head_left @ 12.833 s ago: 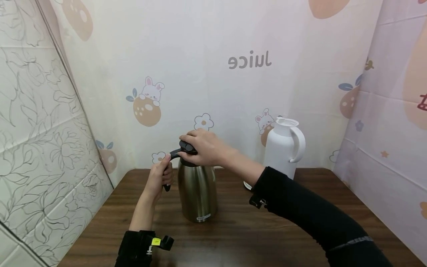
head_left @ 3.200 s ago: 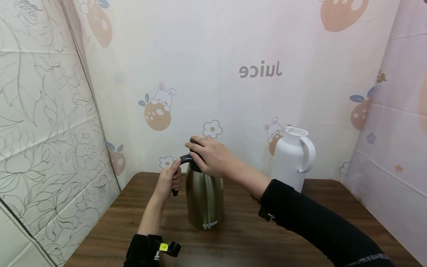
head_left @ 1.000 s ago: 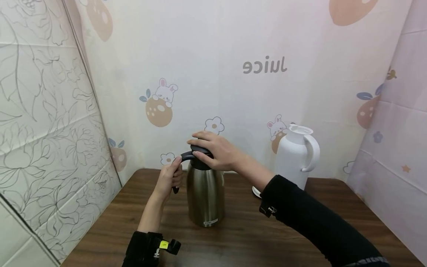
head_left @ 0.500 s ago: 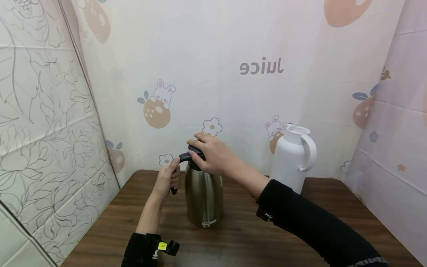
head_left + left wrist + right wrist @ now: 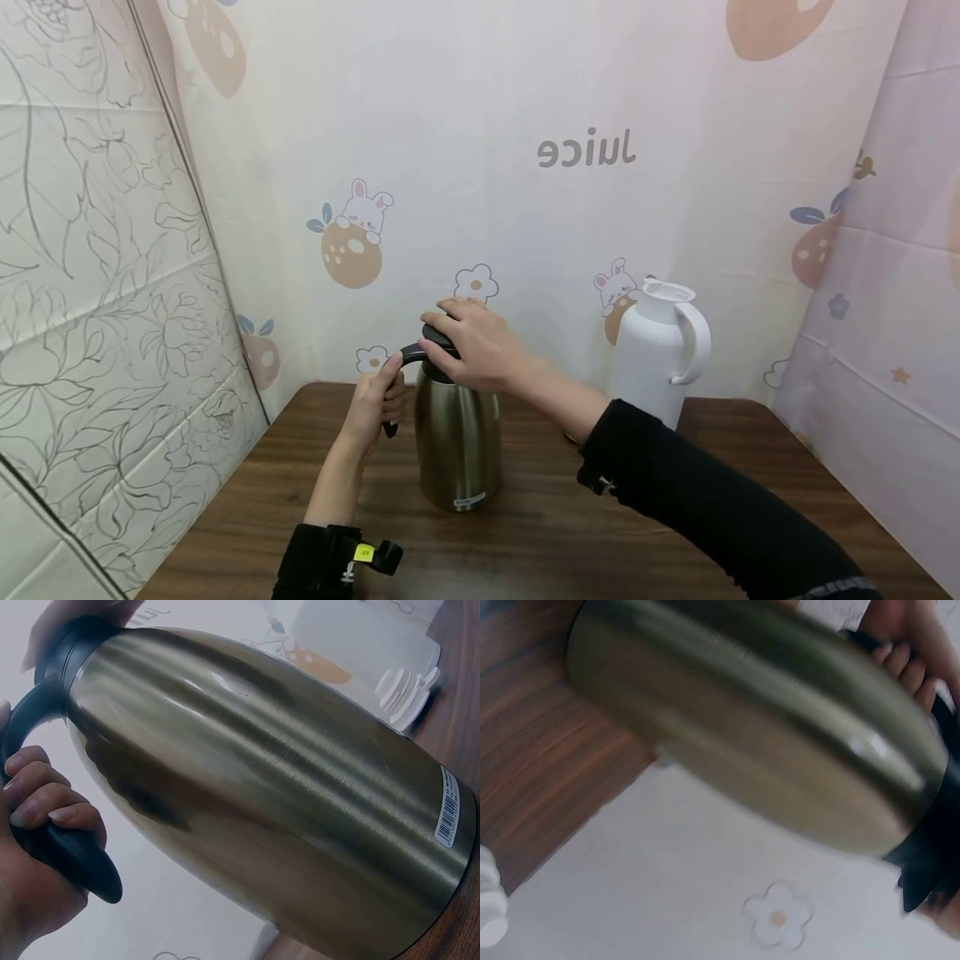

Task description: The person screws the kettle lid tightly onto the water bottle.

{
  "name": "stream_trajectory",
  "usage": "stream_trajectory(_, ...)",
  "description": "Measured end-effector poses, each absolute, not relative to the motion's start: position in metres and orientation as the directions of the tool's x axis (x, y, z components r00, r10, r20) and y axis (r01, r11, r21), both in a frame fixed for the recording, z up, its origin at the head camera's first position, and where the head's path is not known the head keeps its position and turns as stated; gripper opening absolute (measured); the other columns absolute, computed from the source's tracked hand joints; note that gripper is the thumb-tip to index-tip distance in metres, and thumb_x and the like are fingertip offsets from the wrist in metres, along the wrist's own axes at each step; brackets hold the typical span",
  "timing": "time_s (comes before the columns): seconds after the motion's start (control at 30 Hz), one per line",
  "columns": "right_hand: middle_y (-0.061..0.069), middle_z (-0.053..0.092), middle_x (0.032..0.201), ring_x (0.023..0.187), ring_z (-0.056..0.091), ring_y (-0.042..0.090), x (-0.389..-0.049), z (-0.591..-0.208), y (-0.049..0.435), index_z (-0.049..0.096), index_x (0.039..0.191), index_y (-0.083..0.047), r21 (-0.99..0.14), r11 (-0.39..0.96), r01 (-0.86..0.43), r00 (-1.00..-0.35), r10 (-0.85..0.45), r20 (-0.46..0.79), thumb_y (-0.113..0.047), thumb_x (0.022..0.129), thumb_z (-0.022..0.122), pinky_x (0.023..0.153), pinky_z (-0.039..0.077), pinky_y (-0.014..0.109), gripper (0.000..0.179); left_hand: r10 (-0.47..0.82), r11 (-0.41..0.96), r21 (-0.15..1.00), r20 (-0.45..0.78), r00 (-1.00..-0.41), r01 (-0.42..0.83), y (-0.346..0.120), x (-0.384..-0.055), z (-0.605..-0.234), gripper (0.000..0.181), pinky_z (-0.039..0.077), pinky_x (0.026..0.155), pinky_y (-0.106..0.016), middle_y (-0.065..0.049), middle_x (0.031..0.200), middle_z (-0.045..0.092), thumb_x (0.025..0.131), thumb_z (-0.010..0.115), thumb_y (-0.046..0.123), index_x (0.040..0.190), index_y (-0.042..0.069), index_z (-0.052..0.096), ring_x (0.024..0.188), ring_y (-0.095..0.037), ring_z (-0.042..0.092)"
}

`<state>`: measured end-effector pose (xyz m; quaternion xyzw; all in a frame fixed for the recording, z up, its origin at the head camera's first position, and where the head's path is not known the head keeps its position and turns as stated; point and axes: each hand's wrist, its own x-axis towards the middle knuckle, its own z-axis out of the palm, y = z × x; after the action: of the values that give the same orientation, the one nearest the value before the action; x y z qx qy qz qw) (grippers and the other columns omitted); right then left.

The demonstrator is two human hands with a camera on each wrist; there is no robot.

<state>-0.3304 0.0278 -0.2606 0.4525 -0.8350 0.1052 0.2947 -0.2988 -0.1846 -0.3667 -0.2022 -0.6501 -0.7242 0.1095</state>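
A tall, brushed gold-toned metal flask stands on the dark brown wooden table, its long axis upright, its top up and its black curved plastic handle pointing to the person's left. The left hand has its fingers wrapped round that handle. The right hand holds the black round plastic lid between thumb and fingers (its fingertips are partly hidden). To the flask's right stands a white, smooth-sided jug.
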Motion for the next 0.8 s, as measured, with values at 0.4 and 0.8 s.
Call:
stream_trajectory(0.4,0.005,0.068,0.128,0.124,0.061,0.021,-0.358,-0.261,0.041,0.068,0.139,-0.016,0.079,0.34,-0.937,-0.232,-0.775,0.588,-0.039,0.107,0.058,0.104,0.05,0.039,0.041,0.108,-0.147,0.9,0.426,-0.898,0.41,-0.186,-0.299,-0.367,0.061,0.023,0.046,-0.025,0.012,0.053,0.03,0.112,0.048,0.041,0.068,0.005,0.026,0.044,-0.006,0.026)
stream_trajectory(0.8,0.008,0.069,0.121,0.118,0.063,0.024,-0.347,-0.265,0.032,0.07,0.136,-0.016,0.158,0.5,-0.852,-0.314,-0.728,0.609,-0.04,0.108,0.054,0.095,0.055,0.041,0.04,0.097,-0.14,0.9,0.428,-0.899,0.414,-0.185,-0.298,-0.366,0.061,0.023,0.046,-0.024,0.012,0.053,0.03,0.111,0.049,0.041,0.067,0.005,0.026,0.044,-0.006,0.026)
